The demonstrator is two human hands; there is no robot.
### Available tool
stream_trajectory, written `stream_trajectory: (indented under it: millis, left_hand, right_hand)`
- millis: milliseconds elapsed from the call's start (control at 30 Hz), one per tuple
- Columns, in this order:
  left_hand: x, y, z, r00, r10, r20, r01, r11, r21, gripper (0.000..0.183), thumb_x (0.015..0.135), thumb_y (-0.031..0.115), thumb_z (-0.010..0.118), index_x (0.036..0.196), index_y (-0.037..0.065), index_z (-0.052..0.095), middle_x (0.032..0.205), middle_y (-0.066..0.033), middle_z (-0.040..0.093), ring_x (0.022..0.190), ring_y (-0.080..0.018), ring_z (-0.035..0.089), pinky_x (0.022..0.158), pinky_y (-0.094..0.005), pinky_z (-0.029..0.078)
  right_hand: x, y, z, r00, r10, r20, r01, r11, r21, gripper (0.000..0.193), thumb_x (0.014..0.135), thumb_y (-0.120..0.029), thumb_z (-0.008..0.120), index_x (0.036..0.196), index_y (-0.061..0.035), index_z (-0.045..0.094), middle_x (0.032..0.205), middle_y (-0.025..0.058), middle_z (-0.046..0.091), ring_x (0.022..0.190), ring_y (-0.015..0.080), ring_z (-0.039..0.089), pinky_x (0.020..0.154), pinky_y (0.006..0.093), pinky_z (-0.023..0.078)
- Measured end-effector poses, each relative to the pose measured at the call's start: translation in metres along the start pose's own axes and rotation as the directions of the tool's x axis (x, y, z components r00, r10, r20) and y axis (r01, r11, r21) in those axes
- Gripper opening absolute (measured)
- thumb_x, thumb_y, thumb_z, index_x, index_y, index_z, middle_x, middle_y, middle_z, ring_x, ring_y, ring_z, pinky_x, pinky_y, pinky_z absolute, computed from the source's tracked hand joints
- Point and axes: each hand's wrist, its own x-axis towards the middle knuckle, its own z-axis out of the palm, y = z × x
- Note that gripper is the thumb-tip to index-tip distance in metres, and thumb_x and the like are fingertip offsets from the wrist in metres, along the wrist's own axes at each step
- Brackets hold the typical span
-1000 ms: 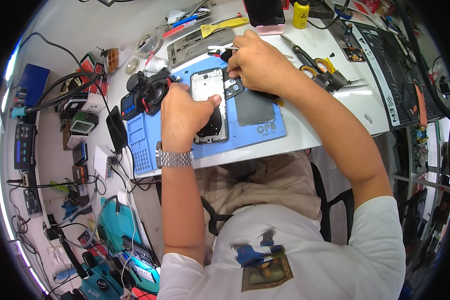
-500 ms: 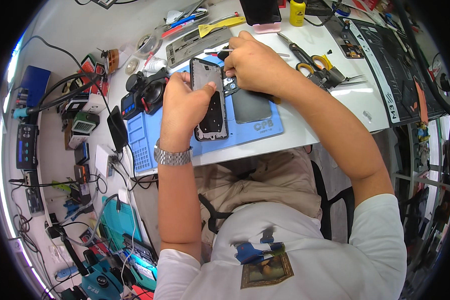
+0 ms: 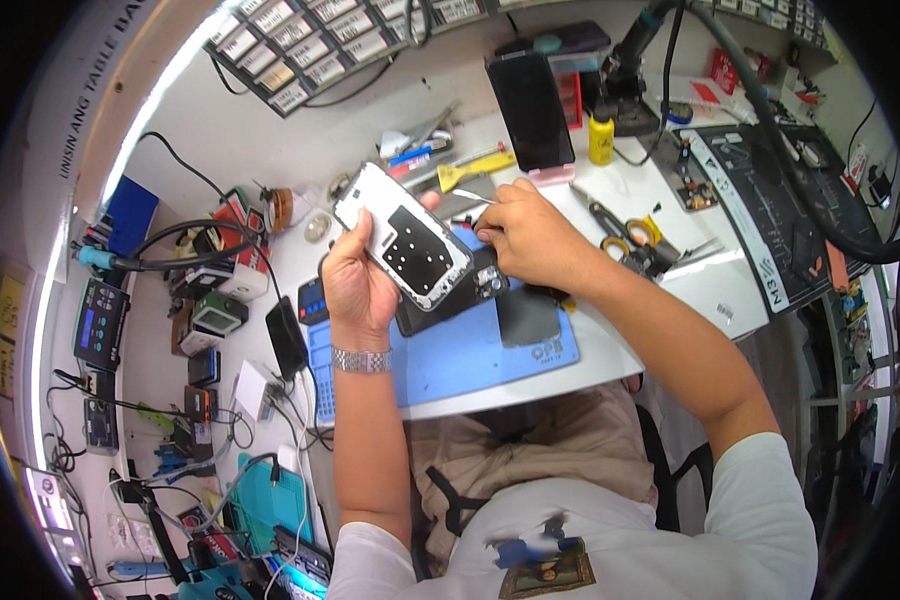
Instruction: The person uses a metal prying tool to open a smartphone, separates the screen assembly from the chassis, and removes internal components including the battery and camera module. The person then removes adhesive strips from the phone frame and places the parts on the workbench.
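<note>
My left hand (image 3: 362, 285) grips a phone frame (image 3: 407, 240), thumb on its face. The frame is tilted, silvery white with a black patch and a dark rim. My right hand (image 3: 530, 235) is closed on a thin tool (image 3: 475, 197) whose pale end sticks out to the left; its exact kind is hard to make out. Below the hands, a dark phone part with camera lenses (image 3: 489, 282) lies on the blue repair mat (image 3: 450, 365), partly hidden by the frame. Beside it rests a dark grey flat panel (image 3: 532, 318).
A phone on a pink stand (image 3: 530, 110), a yellow bottle (image 3: 601, 140) and a yellow scraper (image 3: 477, 168) stand or lie at the back. Scissors (image 3: 645, 232) and pliers lie to the right, near a black mat (image 3: 770, 200). A dark phone (image 3: 286, 338) is at left.
The view has tipped up, showing more of the back wall. My left hand has lifted and turned the phone frame so its face shows more. My right hand still holds the thin tool.
</note>
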Motion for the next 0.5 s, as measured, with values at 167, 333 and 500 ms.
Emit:
stream_trajectory:
  millis: [167,333,500]
  left_hand:
    - [0.032,0.001,-0.001,0.994,-0.026,0.105,0.025,1.000,0.016,0.056,0.121,0.030,0.040,0.160,-0.010,0.040,0.154,-0.0354,0.057,0.144,-0.0531,0.058,0.119,-0.0659,0.051]
    - [0.031,-0.023,-0.007,0.996,0.089,0.013,-0.089,0.952,0.295,0.041,0.117,0.017,0.054,0.151,-0.007,0.053,0.142,-0.0228,0.069,0.130,-0.0315,0.070,0.113,-0.0476,0.059]
    - [0.016,-0.034,-0.002,0.994,0.108,-0.015,-0.095,0.930,0.355,0.043,0.111,0.008,0.063,0.152,-0.001,0.051,0.141,-0.0164,0.069,0.128,-0.0255,0.070,0.110,-0.0428,0.059]
  right_hand:
    - [0.040,-0.004,-0.013,0.966,0.098,-0.239,-0.042,0.972,0.230,0.017,0.099,-0.016,0.074,0.100,-0.0002,0.082,0.092,0.0202,0.071,0.099,0.0410,0.067,0.092,0.0485,0.054]
    - [0.032,-0.020,-0.008,0.960,0.069,-0.272,0.008,0.962,0.271,0.021,0.096,-0.020,0.081,0.098,0.0003,0.078,0.095,0.0189,0.071,0.097,0.0389,0.067,0.088,0.0471,0.054]
    - [0.023,-0.027,0.002,0.931,-0.073,-0.357,0.094,0.995,0.042,0.013,0.094,-0.009,0.078,0.096,0.0021,0.072,0.092,0.0184,0.066,0.092,0.0390,0.065,0.084,0.0484,0.053]
